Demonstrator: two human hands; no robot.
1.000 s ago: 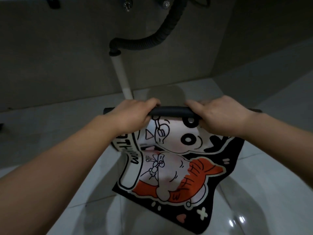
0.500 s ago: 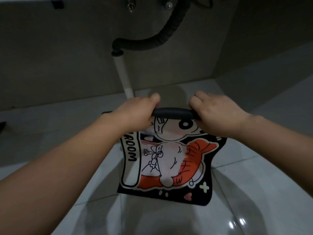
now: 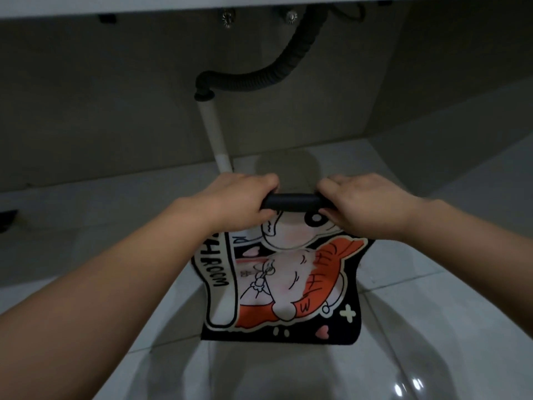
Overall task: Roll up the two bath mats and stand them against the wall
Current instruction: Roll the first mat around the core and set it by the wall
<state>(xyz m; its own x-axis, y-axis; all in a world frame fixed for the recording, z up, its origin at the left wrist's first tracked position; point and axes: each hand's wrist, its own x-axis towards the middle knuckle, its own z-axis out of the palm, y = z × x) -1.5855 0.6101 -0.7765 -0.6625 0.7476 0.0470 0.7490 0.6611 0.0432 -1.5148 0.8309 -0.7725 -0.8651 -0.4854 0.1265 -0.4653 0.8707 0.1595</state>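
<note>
A black bath mat [image 3: 288, 284] with a white and orange cartoon print hangs in the air over the tiled floor. Its top edge is wound into a tight black roll [image 3: 291, 204] held level. My left hand [image 3: 239, 202] grips the roll's left end and my right hand [image 3: 366, 204] grips its right end, fingers curled over the top. The unrolled part drops below my hands, its bottom edge close to the floor. Only this one mat is in view.
A grey wall [image 3: 101, 116] stands just beyond my hands. A white drain pipe [image 3: 215, 137] rises from the floor into a black corrugated hose [image 3: 268, 77] under a counter. Glossy pale floor tiles [image 3: 432, 327] spread all around.
The roll has taken up more of the mat, so the hanging part is shorter. My hands have shifted closer together on the roll.
</note>
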